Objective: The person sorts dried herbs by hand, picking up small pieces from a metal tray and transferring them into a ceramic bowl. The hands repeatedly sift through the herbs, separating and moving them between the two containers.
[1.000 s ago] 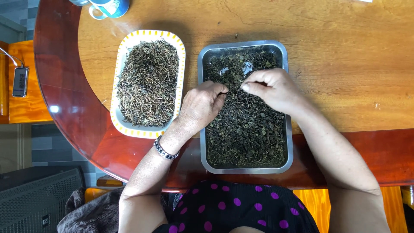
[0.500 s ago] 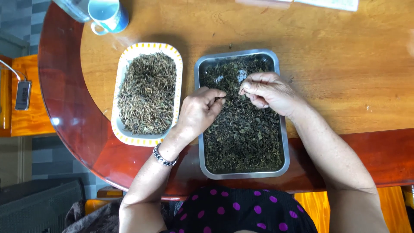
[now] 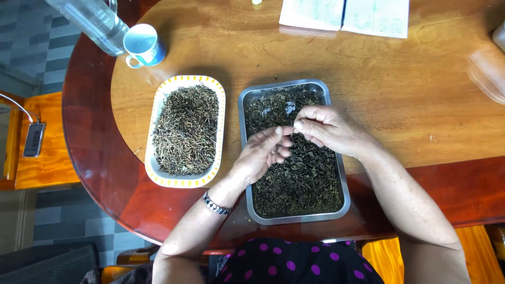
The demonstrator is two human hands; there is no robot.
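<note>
A steel tray full of dark dried leaves lies on the wooden table in front of me. Both hands hover over its upper half, fingertips nearly touching. My right hand pinches a small bit of dried leaf between thumb and forefinger. My left hand, with a beaded bracelet at the wrist, reaches its thumb and fingers to the same spot. To the left of the tray, a white oval dish with a yellow rim holds a heap of thin brownish stems.
A blue-and-white mug and a clear plastic bottle stand at the far left. Papers lie at the far edge. The round table's dark red rim curves at left, near an orange chair with a small device.
Both hands have lifted off the leaves and their fingertips have come together above the tray. The view has tilted so more of the far table shows.
</note>
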